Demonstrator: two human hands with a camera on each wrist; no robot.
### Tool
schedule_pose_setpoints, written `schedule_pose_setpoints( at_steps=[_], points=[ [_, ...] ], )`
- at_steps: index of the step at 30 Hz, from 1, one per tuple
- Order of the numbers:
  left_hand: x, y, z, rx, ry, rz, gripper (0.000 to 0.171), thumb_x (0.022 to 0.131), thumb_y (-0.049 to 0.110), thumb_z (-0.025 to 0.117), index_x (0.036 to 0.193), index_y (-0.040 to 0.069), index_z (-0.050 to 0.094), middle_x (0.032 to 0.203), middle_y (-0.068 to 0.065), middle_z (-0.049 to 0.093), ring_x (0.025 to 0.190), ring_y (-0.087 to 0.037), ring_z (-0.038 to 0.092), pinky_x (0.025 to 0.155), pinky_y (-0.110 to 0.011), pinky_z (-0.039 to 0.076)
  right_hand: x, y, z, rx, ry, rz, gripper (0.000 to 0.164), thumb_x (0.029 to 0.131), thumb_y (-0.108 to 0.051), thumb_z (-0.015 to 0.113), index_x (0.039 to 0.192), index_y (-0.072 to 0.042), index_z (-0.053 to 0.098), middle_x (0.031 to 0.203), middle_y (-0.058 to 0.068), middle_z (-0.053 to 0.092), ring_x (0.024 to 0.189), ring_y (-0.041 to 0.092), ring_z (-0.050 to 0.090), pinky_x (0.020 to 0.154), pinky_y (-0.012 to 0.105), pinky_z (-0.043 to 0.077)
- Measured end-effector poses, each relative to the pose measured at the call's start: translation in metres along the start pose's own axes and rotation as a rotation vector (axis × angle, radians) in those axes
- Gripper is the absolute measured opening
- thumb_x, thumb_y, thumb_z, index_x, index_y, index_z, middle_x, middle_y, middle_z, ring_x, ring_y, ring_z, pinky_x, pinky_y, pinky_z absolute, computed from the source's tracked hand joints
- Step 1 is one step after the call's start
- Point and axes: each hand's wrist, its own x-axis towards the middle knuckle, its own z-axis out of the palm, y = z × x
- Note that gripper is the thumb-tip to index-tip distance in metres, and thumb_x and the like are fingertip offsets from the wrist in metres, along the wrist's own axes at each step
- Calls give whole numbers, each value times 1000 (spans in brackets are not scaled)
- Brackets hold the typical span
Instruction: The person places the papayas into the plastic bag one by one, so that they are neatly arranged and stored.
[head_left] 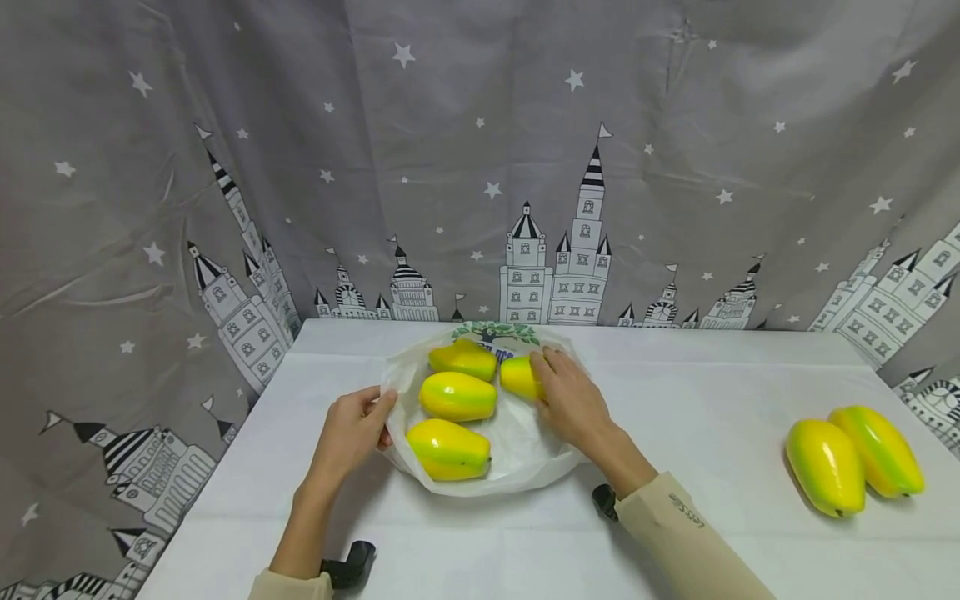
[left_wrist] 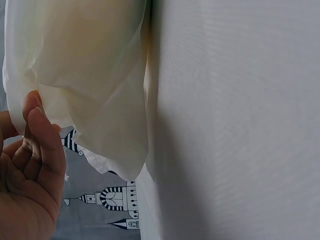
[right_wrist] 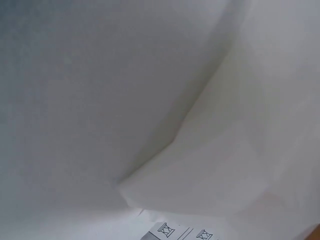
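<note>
A white plastic bag with a printed green tree lies open on the table. Inside it are several yellow-green papayas, glossy and smooth. My left hand pinches the bag's left rim between thumb and fingers; the left wrist view shows the same hand at the thin plastic. Within the bag's right side, my right hand grips another papaya, its fingers partly covering the fruit. In the right wrist view the bag's plastic fills much of the picture, and that hand's fingers are hidden.
Two more papayas lie side by side at the right of the white-covered table. A grey curtain printed with castles and stars hangs behind the table and along its sides.
</note>
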Motion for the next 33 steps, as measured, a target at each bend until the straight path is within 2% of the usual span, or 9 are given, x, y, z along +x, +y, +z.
schedule_pose_setpoints(
  at_steps=[9, 21, 33],
  points=[
    [0, -1, -1, -3, 1, -7, 36, 103, 22, 53, 125, -5, 61, 61, -5, 60, 53, -21, 58, 52, -27, 49, -6, -2, -7, 0, 34, -18, 61, 87, -12, 75, 140, 2, 49, 145, 21, 46, 136, 34, 41, 113, 44, 29],
    [0, -1, 0, 2, 3, -9, 36, 103, 22, 53, 126, -5, 61, 62, -5, 60, 54, -21, 58, 54, -29, 51, -15, -8, -21, 62, 68, -8, 60, 87, -13, 74, 139, 4, 50, 144, 19, 48, 136, 33, 41, 111, 46, 32],
    [0, 0, 0, 1, 6, -2, 37, 103, 21, 53, 127, -6, 60, 62, -6, 61, 53, -21, 58, 52, -26, 49, -39, -14, -37, 90, 95, -19, 56, 88, -16, 74, 136, 3, 53, 144, 18, 49, 136, 34, 42, 108, 49, 36]
  ],
)
